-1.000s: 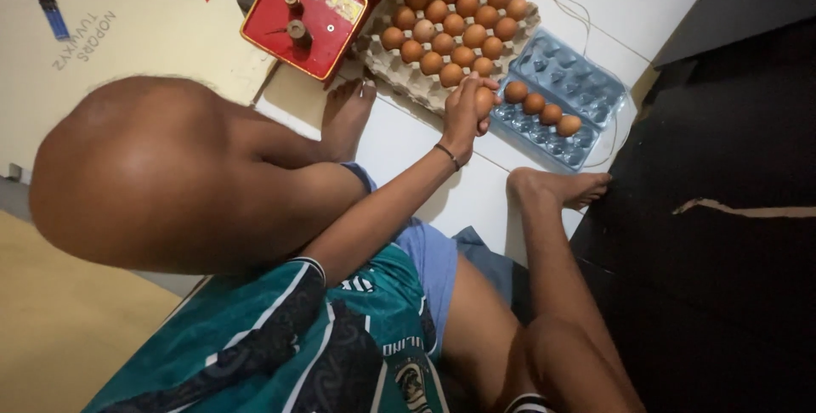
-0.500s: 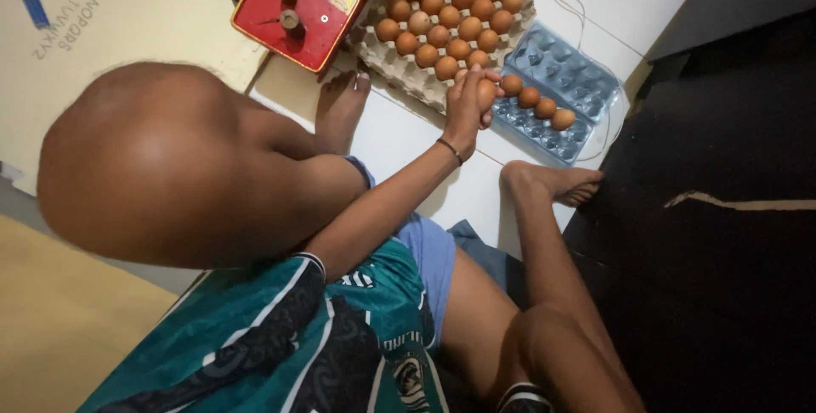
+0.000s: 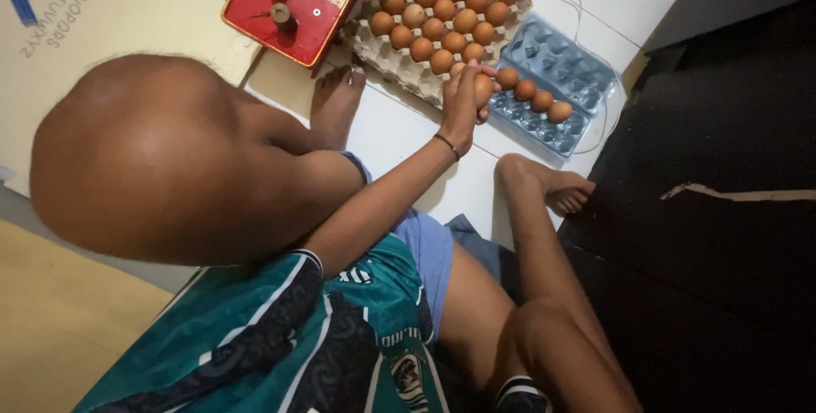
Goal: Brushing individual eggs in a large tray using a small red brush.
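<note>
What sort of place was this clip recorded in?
Probably a home floor used for packing eggs, not a workshop. The person sits barefoot on white floor tiles, with a cardboard egg tray, a clear plastic egg carton and a red scale set on the ground.

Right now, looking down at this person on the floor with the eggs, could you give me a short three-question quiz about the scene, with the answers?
1. True or false: the right hand holds a brown egg.
2. How many eggs already lie in the clear plastic tray? A) none B) three C) ten
3. What stands to the left of the cardboard egg tray?

Key:
1. True. The fingers wrap an egg at the near edge of the cardboard tray, beside the plastic one.
2. B. Three lie in a row along its near side.
3. A red scale-like box with small metal knobs on top.

The left hand is not in view.
</note>
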